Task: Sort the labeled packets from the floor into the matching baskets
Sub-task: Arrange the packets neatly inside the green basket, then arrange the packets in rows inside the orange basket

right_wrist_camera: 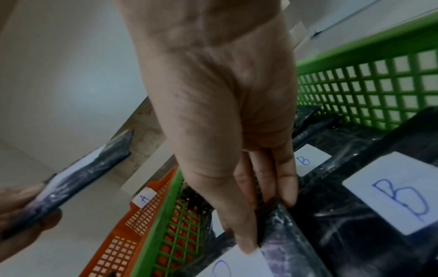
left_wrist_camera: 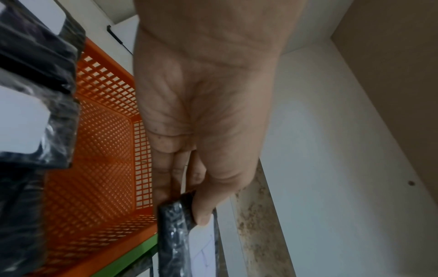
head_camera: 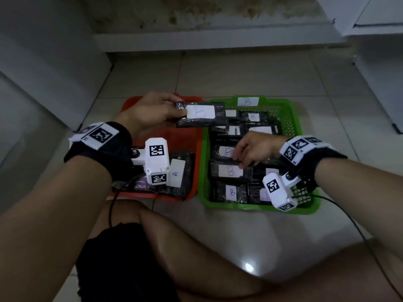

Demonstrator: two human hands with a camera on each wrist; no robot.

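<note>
Left hand (head_camera: 150,114) holds a black packet marked B (head_camera: 200,114) by its short end, thumb on top and fingers underneath, curled into a pinch. Packet is level, label up, lifted above the far part of the orange basket (head_camera: 192,149) and overlapping the green basket's (head_camera: 257,207) left rim. Judged: held flat so the letter reads before placing; it belongs in green, whose far wall carries a B tag (head_camera: 248,101).

Right hand (head_camera: 255,149) is down inside the green basket, fingers (right_wrist_camera: 288,187) extended and closed together, tips on the edge of a B packet already lying there (head_camera: 231,171). Wrist view suggests thumb and fingers pinching that edge, prob. shifting it to make room; whether it is gripped or only pressed, cannot tell for certain.

Green basket approx. full: B packets in overlapping rows, labels up. Orange basket has an A tag on its wall (right_wrist_camera: 144,198) and an A-labelled packet (head_camera: 177,173) at its near end; far half shows bare mesh.

Surroundings: tiled floor (head_camera: 239,73), white cupboard fronts either side, stained skirting (head_camera: 207,16) behind. No loose packets visible on floor.

Obstructions: right hand and crowded rows occupy the drop zone; wrist camera cable (head_camera: 340,205) trails over the green basket's near right corner.
</note>
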